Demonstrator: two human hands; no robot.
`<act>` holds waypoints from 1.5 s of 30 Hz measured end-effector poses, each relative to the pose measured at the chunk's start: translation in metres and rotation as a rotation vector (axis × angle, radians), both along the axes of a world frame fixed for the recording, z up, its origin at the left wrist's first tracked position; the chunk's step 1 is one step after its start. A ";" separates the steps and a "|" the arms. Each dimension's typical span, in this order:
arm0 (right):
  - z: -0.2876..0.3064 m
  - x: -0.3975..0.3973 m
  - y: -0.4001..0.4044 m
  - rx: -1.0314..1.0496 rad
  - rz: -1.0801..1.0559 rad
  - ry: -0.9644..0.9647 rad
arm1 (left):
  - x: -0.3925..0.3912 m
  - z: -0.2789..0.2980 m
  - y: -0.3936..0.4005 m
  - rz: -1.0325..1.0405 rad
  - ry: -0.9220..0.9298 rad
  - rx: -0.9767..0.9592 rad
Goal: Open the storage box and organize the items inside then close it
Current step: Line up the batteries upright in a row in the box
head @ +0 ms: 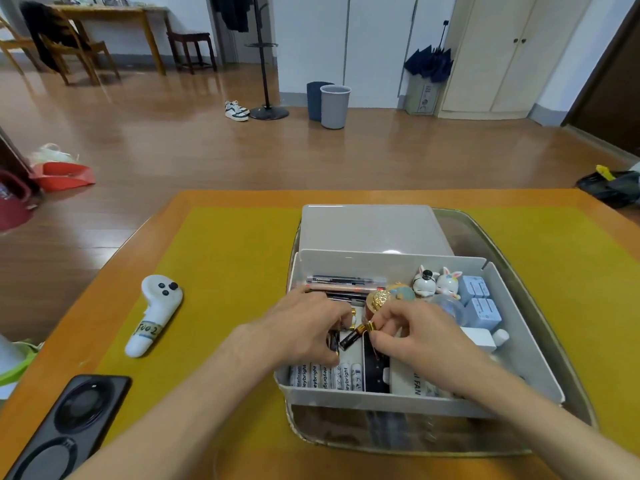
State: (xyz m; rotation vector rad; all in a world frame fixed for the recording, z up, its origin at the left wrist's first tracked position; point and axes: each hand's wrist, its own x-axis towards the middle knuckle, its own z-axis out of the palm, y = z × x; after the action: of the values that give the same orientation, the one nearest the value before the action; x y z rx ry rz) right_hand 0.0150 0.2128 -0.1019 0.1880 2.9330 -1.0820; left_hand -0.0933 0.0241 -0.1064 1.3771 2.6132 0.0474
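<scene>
The white storage box [519,327] stands open on the yellow mat, its lid [372,228] lying flat behind it. Both hands are inside the box. My right hand [415,332] pinches a black and gold battery [351,336] by its gold end. My left hand [304,329] curls its fingers round other black and gold batteries [333,341]. Below them stand several white Heybright batteries [325,375] along the front wall. Pens [346,281] lie at the back left. Two rabbit figurines [436,282] and blue boxes [481,303] sit at the back right.
A white controller [156,313] lies on the mat to the left of the box. A black phone [65,427] rests at the table's front left corner. A clear tray [512,258] sits under the box. The wooden table's edge [138,237] runs along the left.
</scene>
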 end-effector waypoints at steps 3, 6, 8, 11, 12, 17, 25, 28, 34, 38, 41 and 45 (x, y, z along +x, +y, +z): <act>0.003 0.001 0.000 -0.001 0.002 -0.001 | -0.001 -0.002 0.004 0.005 0.027 0.011; 0.002 0.002 0.001 0.026 0.003 -0.009 | -0.003 -0.003 0.006 0.006 0.062 0.007; 0.001 0.002 0.001 0.042 0.006 -0.002 | -0.003 -0.004 0.007 -0.001 0.068 -0.033; 0.002 0.002 0.000 0.071 0.030 0.018 | -0.004 -0.004 0.007 -0.018 0.049 -0.075; 0.003 0.001 -0.002 0.081 0.035 0.025 | -0.004 -0.003 0.006 -0.020 0.045 -0.083; 0.005 -0.003 -0.009 0.144 0.051 0.048 | -0.006 0.000 0.009 0.009 0.001 -0.108; 0.017 0.005 0.006 0.310 -0.024 0.036 | 0.001 0.000 0.033 -0.008 0.049 0.094; 0.017 0.010 0.012 0.317 -0.053 0.028 | 0.001 -0.007 0.044 -0.004 0.069 0.083; 0.012 0.017 0.012 0.266 -0.046 0.009 | -0.002 -0.008 0.044 0.058 -0.027 0.013; 0.010 0.014 0.010 0.240 -0.018 0.025 | 0.003 -0.010 0.044 0.172 -0.199 0.127; 0.010 0.011 0.008 0.242 -0.012 0.042 | 0.003 -0.008 0.041 0.216 -0.212 0.164; 0.010 0.006 0.005 0.222 -0.027 0.046 | 0.002 -0.007 0.032 0.188 -0.105 0.140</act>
State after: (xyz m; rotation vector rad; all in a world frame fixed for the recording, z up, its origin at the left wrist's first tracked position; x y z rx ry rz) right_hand 0.0211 0.2182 -0.0921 0.2079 3.0967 -0.7712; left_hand -0.0911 0.0562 -0.1137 1.1305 2.6852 0.3258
